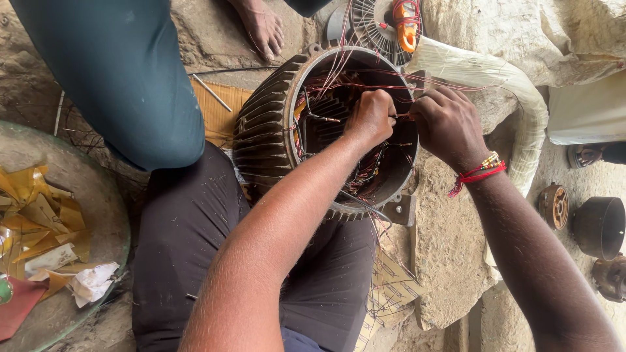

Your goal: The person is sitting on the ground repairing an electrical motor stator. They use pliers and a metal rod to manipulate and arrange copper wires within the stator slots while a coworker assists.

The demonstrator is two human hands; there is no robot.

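Note:
A finned, dark metal motor housing (264, 124) lies on its side between my knees, its open end facing up. Copper winding wires (375, 168) fill the inside and thin red wire strands (365, 85) fan out over the rim. My left hand (370, 118) reaches into the opening, its fingers pinched on a thin wire. My right hand (448, 124), with a red thread band at the wrist, hovers over the right rim and pinches the same bunch of wires from the other side.
Another person's teal-clad leg (124, 78) and bare foot (262, 26) stand at the upper left. An orange clamp tool (407, 26) rests on a fan guard behind the motor. A glass round top (98, 195) holds yellow paper scraps. Small motor parts (600, 225) lie at right.

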